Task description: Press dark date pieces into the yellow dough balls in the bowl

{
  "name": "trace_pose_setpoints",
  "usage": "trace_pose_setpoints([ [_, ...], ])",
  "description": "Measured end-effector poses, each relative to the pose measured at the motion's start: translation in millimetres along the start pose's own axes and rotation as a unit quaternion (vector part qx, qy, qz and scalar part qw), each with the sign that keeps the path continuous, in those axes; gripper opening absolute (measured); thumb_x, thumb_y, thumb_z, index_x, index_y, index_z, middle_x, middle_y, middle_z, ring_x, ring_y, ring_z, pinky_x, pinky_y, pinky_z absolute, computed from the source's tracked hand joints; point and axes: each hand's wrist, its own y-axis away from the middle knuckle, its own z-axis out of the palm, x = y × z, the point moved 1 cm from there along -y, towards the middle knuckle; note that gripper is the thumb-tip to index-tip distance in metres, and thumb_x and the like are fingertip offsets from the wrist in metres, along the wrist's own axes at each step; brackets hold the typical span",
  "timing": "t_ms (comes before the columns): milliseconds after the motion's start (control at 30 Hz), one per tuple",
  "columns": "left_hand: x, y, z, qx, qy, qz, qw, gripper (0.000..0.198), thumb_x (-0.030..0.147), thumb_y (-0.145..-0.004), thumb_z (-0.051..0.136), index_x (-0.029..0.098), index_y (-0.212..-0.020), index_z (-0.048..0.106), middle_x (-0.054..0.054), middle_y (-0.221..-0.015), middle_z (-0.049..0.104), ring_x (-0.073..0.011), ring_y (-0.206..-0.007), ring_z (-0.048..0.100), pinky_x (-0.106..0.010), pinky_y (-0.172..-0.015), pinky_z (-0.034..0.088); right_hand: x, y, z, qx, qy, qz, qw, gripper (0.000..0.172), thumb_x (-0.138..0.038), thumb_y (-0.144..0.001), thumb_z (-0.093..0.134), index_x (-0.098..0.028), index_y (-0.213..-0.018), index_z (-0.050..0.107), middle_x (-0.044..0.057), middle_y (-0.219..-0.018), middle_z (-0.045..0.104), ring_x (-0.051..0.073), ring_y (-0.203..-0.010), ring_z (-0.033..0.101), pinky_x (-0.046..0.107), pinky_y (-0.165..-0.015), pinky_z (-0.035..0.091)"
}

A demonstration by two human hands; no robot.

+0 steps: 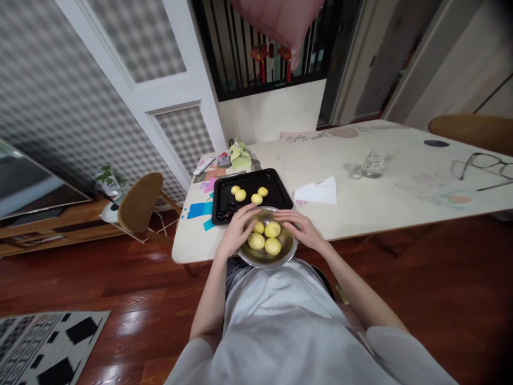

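Note:
A round metal bowl [287, 251] rests at the table's near edge, close to my body, with several yellow lemon-like fruits [273, 246] inside. My left hand [239, 230] lies over the bowl's left rim, fingers extended and somewhat apart. On the right side of the rim is my right hand [300, 228], its fingers stretched over the bowl toward the fruits. Neither hand has a fruit in its grasp. Just behind the bowl, a black tray [251, 181] bears several more yellow fruits [240, 195] and small dark items at its left.
The pale table [360, 214] holds a folded white paper [316, 191], a clear glass [373, 164], eyeglasses [487, 160] and a dark disc [436, 143]. Behind the tray are a green paper box [240, 155] and a white remote [204, 165]. A wooden chair [140, 202] stands left.

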Motion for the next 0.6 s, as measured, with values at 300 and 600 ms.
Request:
trace_pose_setpoints([
  [300, -88.1, -57.7, -11.6, 0.021, -0.111, -0.089, 0.990, 0.042, 0.013, -0.100, 0.053, 0.020, -0.140, 0.062, -0.017, -0.152, 0.055, -0.0291, -0.144, 0.054, -0.051, -0.124, 0.042, 14.0, 8.5, 2.8, -0.001, -0.024, 0.014, 1.000, 0.043, -0.052, -0.108, 0.048, -0.033, -0.138, 0.071, 0.006, -0.147, 0.068, 0.029, -0.144, 0.057, 0.057, -0.125, 0.042],
  [600, -100.2, -85.2, 1.1, -0.016, -0.163, -0.112, 0.980, 0.041, 0.002, -0.083, 0.065, 0.019, -0.120, 0.072, -0.014, -0.128, 0.065, -0.0319, -0.125, 0.060, -0.055, -0.113, 0.048, 14.4, 8.8, 4.8, 0.001, -0.021, 0.009, 1.000, 0.039, -0.048, -0.109, 0.048, -0.031, -0.129, 0.076, 0.008, -0.148, 0.067, 0.029, -0.140, 0.060, 0.054, -0.120, 0.046],
])
